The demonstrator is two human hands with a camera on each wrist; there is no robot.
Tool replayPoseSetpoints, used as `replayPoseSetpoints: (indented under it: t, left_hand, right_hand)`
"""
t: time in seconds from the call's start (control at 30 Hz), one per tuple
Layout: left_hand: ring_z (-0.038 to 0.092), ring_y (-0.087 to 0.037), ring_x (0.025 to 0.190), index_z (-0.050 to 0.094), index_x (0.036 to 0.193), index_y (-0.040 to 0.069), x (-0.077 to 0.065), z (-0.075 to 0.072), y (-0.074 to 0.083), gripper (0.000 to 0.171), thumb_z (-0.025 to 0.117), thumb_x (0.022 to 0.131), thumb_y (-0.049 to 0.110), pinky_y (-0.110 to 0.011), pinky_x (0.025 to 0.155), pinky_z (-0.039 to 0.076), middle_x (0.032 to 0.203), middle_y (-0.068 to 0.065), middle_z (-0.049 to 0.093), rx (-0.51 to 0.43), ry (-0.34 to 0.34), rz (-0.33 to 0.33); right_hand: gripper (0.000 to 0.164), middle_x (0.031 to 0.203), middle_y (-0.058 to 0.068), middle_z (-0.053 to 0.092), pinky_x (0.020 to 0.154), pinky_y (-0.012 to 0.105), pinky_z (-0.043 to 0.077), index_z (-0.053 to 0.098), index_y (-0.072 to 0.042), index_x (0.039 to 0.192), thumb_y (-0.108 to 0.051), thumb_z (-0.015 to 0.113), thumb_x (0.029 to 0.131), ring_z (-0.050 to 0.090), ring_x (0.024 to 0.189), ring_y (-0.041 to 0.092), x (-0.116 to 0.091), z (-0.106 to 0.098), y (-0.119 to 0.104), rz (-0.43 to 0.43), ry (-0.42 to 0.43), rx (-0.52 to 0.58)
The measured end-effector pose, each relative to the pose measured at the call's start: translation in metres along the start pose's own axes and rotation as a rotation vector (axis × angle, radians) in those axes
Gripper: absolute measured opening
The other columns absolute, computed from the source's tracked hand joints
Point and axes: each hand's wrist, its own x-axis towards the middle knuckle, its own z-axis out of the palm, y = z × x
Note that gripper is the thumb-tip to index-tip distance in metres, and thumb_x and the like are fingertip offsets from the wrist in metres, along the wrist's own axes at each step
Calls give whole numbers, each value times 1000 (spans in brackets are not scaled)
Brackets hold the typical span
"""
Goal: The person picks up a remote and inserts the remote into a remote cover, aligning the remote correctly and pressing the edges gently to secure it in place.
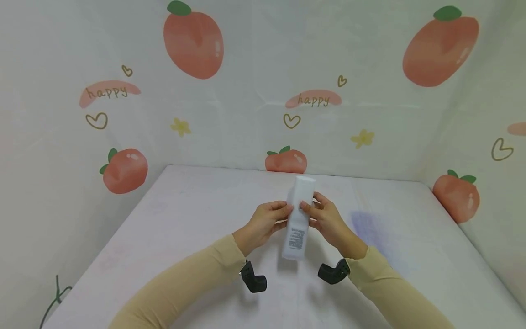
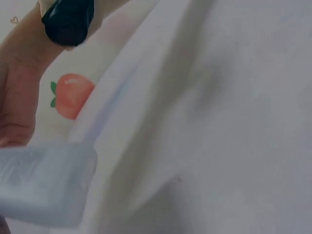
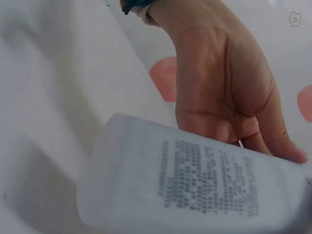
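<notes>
A tall white bottle (image 1: 298,224) with flat sides is held up over the table, tilted slightly, its upper end leaning to the right in the head view. My left hand (image 1: 263,219) grips its left edge around mid-height, thumb in front. From the right, my right hand (image 1: 328,219) holds it too, with the thumb on the front face and the other fingers partly hidden behind. Small dark print covers the lower front of the bottle (image 3: 136,180) in the right wrist view. One end of the bottle (image 2: 48,185) shows at the lower left of the left wrist view.
Under the hands lies a white table (image 1: 197,192) with a faint purple stain (image 1: 371,233) at the right. A white curtain (image 1: 246,91) printed with red fruit surrounds it. Black wrist cameras (image 1: 255,278) hang below both wrists. A green cord (image 1: 57,297) is at the far left.
</notes>
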Motion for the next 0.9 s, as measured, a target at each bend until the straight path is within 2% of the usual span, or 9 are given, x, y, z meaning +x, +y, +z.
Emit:
replayPoseSetpoints:
  t: [0.13, 0.27, 0.33, 0.4, 0.57, 0.73, 0.9]
  left_hand:
    - [58, -15, 88, 65, 89, 5, 0, 5, 3, 10, 65, 93, 15, -30, 84, 50, 97, -2, 62, -63, 102, 15]
    - [53, -15, 83, 58, 74, 10, 1, 8, 11, 21, 63, 94, 12, -29, 82, 45, 89, -1, 58, -123, 195, 32]
    - [51, -15, 81, 57, 74, 9, 2, 9, 15, 21, 61, 95, 11, -29, 82, 43, 87, -2, 57, -130, 219, 35]
    - [50, -16, 79, 57, 76, 6, 4, 8, 17, 19, 60, 95, 10, -29, 82, 43, 84, -2, 55, -127, 225, 28]
    - [51, -15, 76, 62, 92, -4, 9, 5, 18, 10, 59, 95, 4, -28, 82, 46, 81, -3, 56, -102, 216, 4]
    - [53, -13, 74, 63, 106, -10, 12, 2, 20, 17, 57, 93, -1, -27, 81, 48, 80, -3, 58, -40, 231, -30]
    - [55, -12, 75, 65, 104, -8, 12, 0, 21, 16, 59, 92, 0, -26, 82, 49, 81, -2, 60, -17, 240, -31]
  right_hand:
    - [51, 108, 4, 58, 84, 32, 54, 33, 5, 142, -14, 53, 99, 60, 94, 10, 1, 6, -3, -20, -10, -20]
    - [48, 101, -2, 62, 85, 36, 55, 34, 10, 138, -15, 52, 100, 62, 91, 8, 4, 14, -7, -43, -34, -44]
    - [47, 104, 1, 64, 87, 39, 55, 35, 10, 137, -15, 52, 101, 62, 91, 8, 5, 17, -8, -46, -34, -69]
    - [47, 112, 9, 63, 90, 43, 54, 35, 10, 137, -15, 51, 101, 63, 92, 9, 4, 19, -8, -41, -35, -102]
    - [47, 127, 25, 54, 94, 51, 51, 35, 9, 137, -15, 52, 101, 61, 104, 21, -3, 25, -6, -33, -14, -184]
    - [49, 125, 26, 52, 90, 49, 53, 37, 8, 137, -16, 57, 99, 58, 111, 33, -11, 32, -3, -51, 15, -263]
    - [47, 124, 25, 56, 86, 45, 56, 42, 5, 133, -18, 61, 97, 62, 107, 35, -9, 32, -5, -110, 56, -374]
